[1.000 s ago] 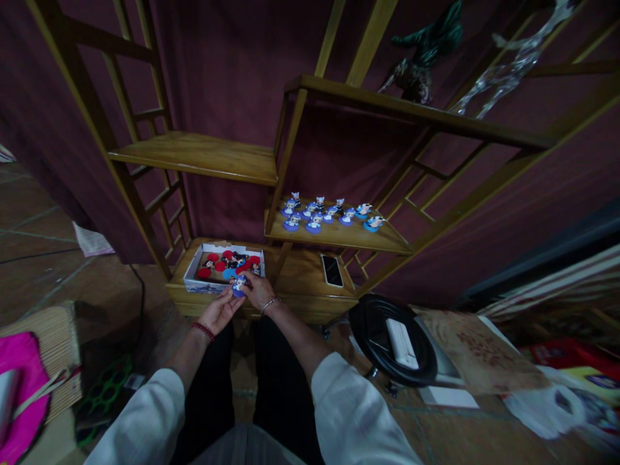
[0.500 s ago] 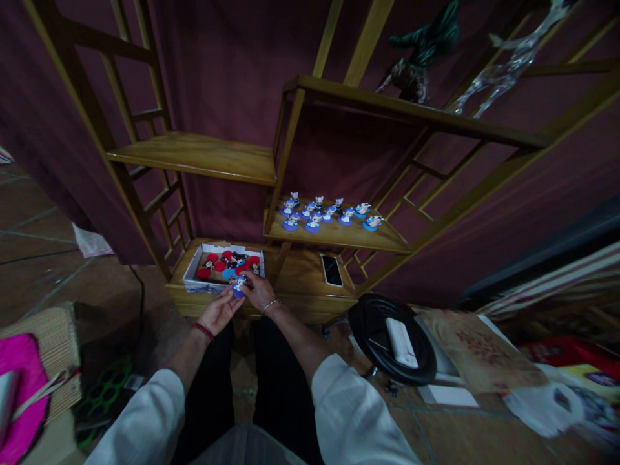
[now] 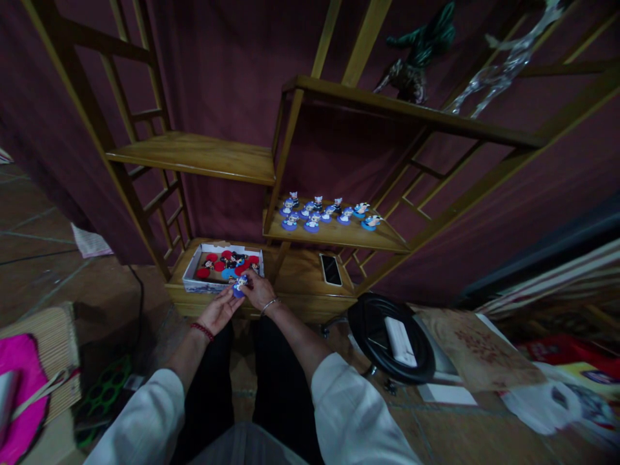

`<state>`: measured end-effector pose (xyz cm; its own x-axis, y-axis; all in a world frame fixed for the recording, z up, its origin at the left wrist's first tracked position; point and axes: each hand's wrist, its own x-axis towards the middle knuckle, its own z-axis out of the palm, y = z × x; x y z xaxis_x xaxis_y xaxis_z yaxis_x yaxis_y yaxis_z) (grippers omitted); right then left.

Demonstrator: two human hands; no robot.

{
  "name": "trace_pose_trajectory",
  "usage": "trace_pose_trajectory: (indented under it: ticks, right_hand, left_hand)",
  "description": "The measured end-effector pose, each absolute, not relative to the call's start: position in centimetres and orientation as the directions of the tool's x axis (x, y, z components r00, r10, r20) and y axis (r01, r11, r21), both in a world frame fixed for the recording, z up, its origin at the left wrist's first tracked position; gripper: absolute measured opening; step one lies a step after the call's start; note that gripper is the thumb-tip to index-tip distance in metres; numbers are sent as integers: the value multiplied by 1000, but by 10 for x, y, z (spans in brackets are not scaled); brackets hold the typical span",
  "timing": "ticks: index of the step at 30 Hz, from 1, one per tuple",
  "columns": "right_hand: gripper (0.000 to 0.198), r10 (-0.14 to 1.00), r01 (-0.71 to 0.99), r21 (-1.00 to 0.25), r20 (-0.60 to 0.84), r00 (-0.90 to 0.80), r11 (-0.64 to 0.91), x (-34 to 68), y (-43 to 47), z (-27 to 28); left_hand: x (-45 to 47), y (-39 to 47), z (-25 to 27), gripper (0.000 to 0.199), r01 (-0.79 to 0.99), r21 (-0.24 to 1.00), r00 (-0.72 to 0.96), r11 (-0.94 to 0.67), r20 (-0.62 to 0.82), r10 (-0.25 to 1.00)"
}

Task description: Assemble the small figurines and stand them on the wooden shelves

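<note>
Leftmost I see the open cardboard box (image 3: 198,286), holding red-based figurines (image 3: 204,273), just beyond the hands. My left hand (image 3: 217,314), palm up and loosely curled, supports the purple-based figurine (image 3: 239,287) at its fingertips. The right hand (image 3: 259,292) pinches that figurine's other side, its head pointing away from me. Up and rightward, nearer the right hand, the wooden shelf (image 3: 334,239) carries standing figurines (image 3: 312,223).
</note>
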<state>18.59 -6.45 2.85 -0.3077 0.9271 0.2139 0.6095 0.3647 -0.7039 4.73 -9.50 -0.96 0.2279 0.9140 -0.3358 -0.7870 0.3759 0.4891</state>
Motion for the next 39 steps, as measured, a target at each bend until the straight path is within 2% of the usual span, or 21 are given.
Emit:
trace_pose_trajectory:
  ticks: [7, 29, 39]
  right_hand:
    - [34, 900, 607, -671, 249, -357, 426, 184, -65, 31]
    - [31, 863, 592, -648, 224, -453, 479, 182, -65, 42]
    - [31, 850, 608, -614, 226, -476, 504, 181, -61, 37]
  left_hand:
    - [47, -96, -8, 15, -788, 486, 234, 377, -331, 914]
    - [44, -94, -13, 15, -801, 473, 228, 367, -326, 917]
    - [43, -95, -15, 21, -809, 462, 246, 363, -295, 923]
